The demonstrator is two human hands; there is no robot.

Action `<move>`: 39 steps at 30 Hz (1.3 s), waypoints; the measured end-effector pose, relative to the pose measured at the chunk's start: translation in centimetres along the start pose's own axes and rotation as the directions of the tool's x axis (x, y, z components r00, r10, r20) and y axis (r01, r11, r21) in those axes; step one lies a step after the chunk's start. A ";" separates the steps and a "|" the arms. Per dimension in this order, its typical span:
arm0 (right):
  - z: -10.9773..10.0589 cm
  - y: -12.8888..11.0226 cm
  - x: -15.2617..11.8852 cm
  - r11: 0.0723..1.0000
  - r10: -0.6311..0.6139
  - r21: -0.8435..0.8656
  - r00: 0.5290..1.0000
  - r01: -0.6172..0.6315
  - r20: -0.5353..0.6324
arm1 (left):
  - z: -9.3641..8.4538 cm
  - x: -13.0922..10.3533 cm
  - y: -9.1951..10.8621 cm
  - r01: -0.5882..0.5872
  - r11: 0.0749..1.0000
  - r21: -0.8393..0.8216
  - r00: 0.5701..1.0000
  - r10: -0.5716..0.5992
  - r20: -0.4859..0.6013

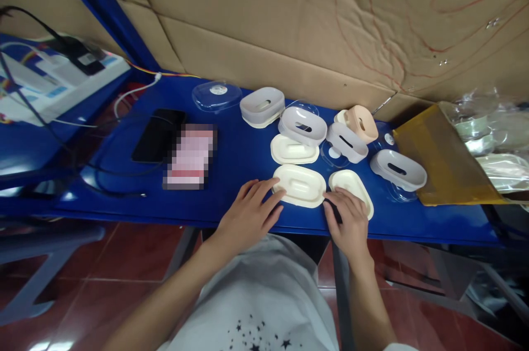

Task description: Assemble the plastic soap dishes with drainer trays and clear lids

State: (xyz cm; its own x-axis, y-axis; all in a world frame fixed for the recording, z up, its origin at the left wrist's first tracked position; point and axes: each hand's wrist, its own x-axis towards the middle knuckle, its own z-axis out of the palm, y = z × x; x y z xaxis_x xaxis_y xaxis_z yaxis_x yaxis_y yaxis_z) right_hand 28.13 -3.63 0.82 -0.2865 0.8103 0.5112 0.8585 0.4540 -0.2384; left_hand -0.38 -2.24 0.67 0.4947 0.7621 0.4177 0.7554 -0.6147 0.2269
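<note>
White shirt cloth, printed with small dark stars, lies nearest, below the front edge of the blue table. Both hands rest near the middle of that edge. Left hand is loosely open, fingers spread and slightly bent, fingertips touching the left end of an oval cream base. Right hand is half curled; its fingers lie over an angled cream plate, and a small black item shows by its thumb. Whether it grips either, I cannot tell.

Just behind the cream base sits another cream piece, overlapped by a pale grey shell with a slot. More grey shells and a peach shell stand towards the back edge, with a clear lid farther left. A black phone lies left of the hands, beside a pixelated pink rectangle. At the right end stands a tape-covered box; a power strip occupies the far left.
</note>
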 end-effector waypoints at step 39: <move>0.1 0.2 -0.1 1.000 0.008 0.004 1.000 -0.008 0.000 | 0.1 0.1 0.1 0.008 1.000 0.007 1.000 -0.008 0.006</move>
State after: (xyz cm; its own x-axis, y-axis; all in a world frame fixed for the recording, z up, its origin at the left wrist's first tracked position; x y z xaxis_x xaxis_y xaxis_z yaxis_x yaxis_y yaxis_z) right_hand 28.26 -3.59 0.59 -0.2794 0.8139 0.5095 0.8591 0.4489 -0.2459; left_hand -0.28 -2.22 0.63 0.4909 0.7686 0.4103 0.7627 -0.6067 0.2241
